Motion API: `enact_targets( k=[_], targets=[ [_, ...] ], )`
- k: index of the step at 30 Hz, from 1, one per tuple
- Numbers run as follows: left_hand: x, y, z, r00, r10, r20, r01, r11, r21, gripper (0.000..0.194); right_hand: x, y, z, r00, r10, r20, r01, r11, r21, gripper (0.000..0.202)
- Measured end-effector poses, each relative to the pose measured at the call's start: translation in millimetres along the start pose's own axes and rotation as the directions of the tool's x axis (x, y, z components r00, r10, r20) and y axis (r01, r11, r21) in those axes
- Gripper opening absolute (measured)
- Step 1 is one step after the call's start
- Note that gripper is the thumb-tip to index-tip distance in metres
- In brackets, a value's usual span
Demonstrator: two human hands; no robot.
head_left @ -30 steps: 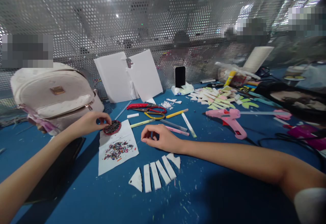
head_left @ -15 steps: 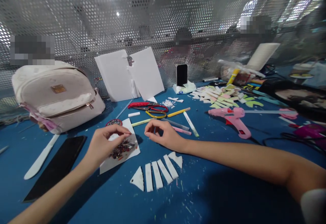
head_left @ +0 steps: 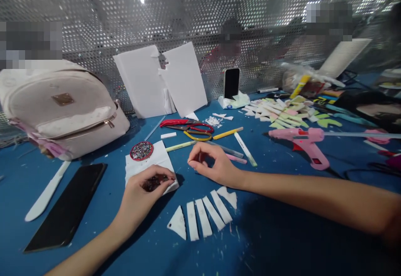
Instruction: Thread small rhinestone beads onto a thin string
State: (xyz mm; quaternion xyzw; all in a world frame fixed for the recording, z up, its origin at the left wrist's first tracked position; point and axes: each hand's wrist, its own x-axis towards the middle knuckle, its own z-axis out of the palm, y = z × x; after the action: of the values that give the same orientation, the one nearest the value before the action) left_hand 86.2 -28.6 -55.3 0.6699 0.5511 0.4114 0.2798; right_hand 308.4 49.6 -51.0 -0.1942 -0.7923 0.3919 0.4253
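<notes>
- Left hand (head_left: 138, 192): fingertips pinched above the paper sheet (head_left: 161, 155); cannot tell whether a bit is gripped.
- Dark, shiny bits (head_left: 154, 182): on the sheet, visible within the finger loop.
- Right hand (head_left: 221, 167): fingers curled, thumb and fingertips close together; contents cannot be determined.
- White pieces (head_left: 204, 218): spaced in a row on the bench (head_left: 131, 259), nearer the wearer than the hands.

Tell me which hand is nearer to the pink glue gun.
Right. The right hand is to the left of the pink glue gun, with bare blue table between them; the left hand is farther left, at the white paper.
</notes>
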Motion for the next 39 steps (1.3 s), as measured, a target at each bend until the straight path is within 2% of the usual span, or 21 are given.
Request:
enact_targets(
  k=[5,11,39],
  targets=[
    [0.1,-2.4,0.6,0.998,-0.054,0.039,0.055,0.998,-0.025,0.007,0.7,1.1,0.6,0.999,0.003,-0.054,-0.002,1.0,0.019,0.008],
    [1.6,-3.1,3.6,0.991,-0.102,0.09,0.108,0.992,-0.063,0.01,0.1,2.4,1.0,0.998,0.026,-0.063,-0.024,0.999,0.031,0.009],
    [0.1,-4.2,2.8,0.995,-0.071,0.071,0.072,0.997,-0.004,0.007,1.8,3.4,1.6,0.993,0.09,-0.079,-0.089,0.996,0.015,0.009]
  ],
)
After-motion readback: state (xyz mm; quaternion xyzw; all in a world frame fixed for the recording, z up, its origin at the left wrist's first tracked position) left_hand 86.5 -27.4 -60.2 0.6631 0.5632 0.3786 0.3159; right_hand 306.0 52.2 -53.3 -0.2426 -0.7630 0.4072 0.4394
